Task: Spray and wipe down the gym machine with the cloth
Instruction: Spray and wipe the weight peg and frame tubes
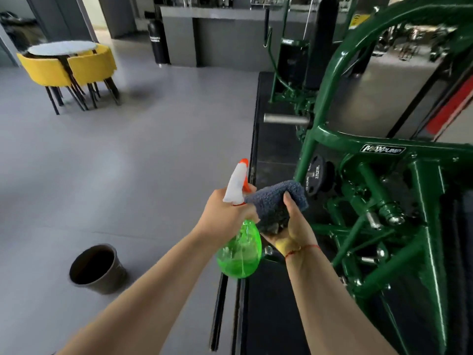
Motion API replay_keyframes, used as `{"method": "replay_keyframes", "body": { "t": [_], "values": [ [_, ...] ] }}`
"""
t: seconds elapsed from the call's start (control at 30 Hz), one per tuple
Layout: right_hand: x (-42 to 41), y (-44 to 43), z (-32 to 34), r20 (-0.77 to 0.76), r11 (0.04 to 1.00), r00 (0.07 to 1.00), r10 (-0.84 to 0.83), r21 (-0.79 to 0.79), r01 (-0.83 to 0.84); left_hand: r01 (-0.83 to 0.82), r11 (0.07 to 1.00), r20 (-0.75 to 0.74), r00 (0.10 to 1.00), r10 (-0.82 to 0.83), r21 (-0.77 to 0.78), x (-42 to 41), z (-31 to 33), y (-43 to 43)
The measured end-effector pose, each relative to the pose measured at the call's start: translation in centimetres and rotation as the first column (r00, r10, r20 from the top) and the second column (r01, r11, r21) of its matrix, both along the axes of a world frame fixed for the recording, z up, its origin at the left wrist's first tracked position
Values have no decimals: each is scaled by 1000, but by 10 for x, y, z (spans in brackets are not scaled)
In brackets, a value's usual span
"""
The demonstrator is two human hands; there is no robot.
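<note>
Now left hand (pixel 225 213) grips spray bottle (pixel 240 249); right hand (pixel 291 226) cloth (pixel 276 201).

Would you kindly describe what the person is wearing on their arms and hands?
Both forearms are bare, with no sleeves or gloves in view. The right hand has a thin red string bracelet around its wrist. The left hand wears nothing visible.

The left hand (pixel 225 213) hides the spray bottle (pixel 240 249) neck, and the green machine frame (pixel 425 242) runs off the right edge.

Grey floor (pixel 128 155) under dark bucket (pixel 98 269)
</note>
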State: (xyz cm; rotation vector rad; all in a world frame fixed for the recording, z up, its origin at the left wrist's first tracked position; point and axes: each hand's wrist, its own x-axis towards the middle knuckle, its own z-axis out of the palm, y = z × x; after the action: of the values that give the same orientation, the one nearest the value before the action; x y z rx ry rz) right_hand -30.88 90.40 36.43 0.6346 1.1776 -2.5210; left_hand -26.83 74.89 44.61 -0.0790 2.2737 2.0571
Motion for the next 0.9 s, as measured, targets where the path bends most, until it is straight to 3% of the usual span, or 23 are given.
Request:
{"method": "replay_keyframes", "body": {
  "t": [0.1,0.27,0.47,0.73,0.9],
  "values": [
    [0,-70,0,-29,996,996,-88,26,88,89,994,33,996,-86,-69,-5,-7,-75],
    [0,-181,1,73,951,949,-308,-2,309,246,951,80,969,-235,-187,-20,-8,-188],
    [-11,-209,-4,102,934,929,-356,45,353,354,903,69,935,-348,-243,-33,-11,-220],
    [-61,-200,-9,192,901,888,-418,-40,432,410,886,36,910,-413,-216,-86,-17,-216],
    [-116,-170,-21,137,902,919,-369,-185,390,457,859,74,888,-453,-231,-142,-20,-196]
  ]
}}
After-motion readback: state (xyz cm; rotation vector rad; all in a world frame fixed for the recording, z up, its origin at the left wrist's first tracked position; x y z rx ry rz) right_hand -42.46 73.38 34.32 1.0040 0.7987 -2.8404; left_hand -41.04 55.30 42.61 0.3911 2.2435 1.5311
